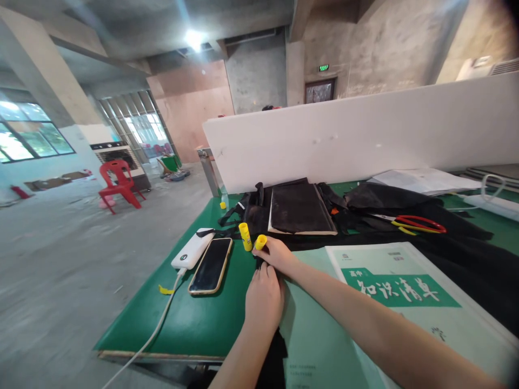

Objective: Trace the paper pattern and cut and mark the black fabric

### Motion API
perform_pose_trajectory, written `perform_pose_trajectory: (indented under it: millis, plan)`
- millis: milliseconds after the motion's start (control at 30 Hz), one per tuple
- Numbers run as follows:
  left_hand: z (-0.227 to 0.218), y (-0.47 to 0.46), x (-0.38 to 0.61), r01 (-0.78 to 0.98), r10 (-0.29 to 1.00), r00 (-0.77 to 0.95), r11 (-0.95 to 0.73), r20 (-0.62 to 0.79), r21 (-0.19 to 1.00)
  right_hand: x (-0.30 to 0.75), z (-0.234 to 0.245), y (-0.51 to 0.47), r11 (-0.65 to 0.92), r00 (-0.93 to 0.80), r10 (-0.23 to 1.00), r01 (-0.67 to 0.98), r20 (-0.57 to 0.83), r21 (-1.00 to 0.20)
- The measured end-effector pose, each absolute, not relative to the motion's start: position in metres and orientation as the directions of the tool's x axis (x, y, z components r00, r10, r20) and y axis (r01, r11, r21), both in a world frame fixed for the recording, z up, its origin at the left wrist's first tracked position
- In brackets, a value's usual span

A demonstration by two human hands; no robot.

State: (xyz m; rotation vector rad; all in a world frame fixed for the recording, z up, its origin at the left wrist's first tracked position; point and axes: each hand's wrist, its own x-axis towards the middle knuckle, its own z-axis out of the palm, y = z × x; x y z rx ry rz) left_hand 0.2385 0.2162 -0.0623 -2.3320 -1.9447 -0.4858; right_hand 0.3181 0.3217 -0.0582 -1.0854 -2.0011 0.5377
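My right hand [280, 256] is closed around a yellow glue stick [260, 242], low over the edge of the green book. Just below it, my left hand [265, 297] has its fingers bent together on the black cloth [279, 346] at the book's left border; the fingertips are partly hidden. The pale green book [312, 319] lies spread on that cloth, its titled cover [401, 289] to the right, under my right forearm. Another yellow glue stick or its cap [245, 236] stands upright left of my right hand.
A phone [211, 267] and a white power bank [192, 249] with a cable lie on the left. Behind are a black-covered book [302, 208] and red-handled scissors [421, 222]. A white panel [357, 135] borders the back; the green table's edge [162, 355] is near.
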Motion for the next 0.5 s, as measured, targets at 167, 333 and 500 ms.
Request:
perform_pose_trajectory:
  millis: [167,333,500]
  plan:
    - [-0.063,0.216,0.238,0.963,0.939,0.151,-0.21,0.31,0.169,0.316,-0.064,0.326,0.517,-0.291,0.853,0.574,0.432,-0.634]
    - [-0.062,0.215,0.236,0.962,0.932,0.177,-0.233,0.317,0.146,0.324,-0.058,0.32,0.489,-0.167,0.856,0.567,0.489,-0.663]
    - [-0.061,0.215,0.236,0.956,0.924,0.192,-0.252,0.331,0.149,0.333,-0.048,0.316,0.433,-0.056,0.874,0.541,0.483,-0.721]
